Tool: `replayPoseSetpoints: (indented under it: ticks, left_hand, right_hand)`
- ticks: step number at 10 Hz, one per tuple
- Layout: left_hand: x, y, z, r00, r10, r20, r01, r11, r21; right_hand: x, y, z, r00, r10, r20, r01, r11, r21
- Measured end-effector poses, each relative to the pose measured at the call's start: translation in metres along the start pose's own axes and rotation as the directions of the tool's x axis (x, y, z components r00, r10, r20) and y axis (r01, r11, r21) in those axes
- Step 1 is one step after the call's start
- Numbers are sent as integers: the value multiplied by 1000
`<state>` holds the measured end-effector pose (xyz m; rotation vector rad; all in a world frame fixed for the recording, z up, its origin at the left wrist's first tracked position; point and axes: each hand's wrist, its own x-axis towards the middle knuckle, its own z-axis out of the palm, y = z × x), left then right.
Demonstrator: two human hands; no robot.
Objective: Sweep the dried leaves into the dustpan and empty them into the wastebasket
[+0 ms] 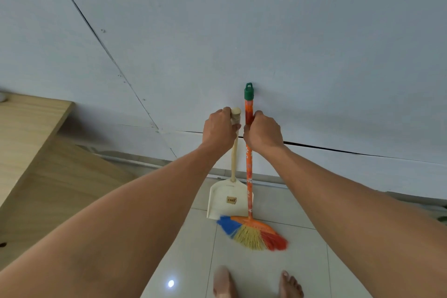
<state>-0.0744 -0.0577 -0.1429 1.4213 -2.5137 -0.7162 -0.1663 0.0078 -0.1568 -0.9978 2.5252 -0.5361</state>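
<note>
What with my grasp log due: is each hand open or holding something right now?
Left hand: grips the dustpan handle.
Right hand: grips the broom handle.

One wide-angle camera on my head looks forward and down at my left grip (219, 128) and right grip (263, 132), close together at mid-frame; the wall (266, 19) fills the view beyond them, the floor (266, 273) beneath.
</note>
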Motion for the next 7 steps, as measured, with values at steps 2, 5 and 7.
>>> replayPoseSetpoints:
  ticks: [2,5,7]
  left_hand:
    - [-6,0,1,999,-1,38,0,999,48]
    - [-21,-2,-8,993,-8,118,0,998,64]
    - [-31,-7,-26,978,-40,206,14,992,127]
  right_hand:
    - [-13,-2,-4,999,35,-11,-35,999,-11]
    - [-45,1,-10,998,65,-14,-64,998,11]
    - [-77,-4,-35,997,63,-45,-60,997,54]
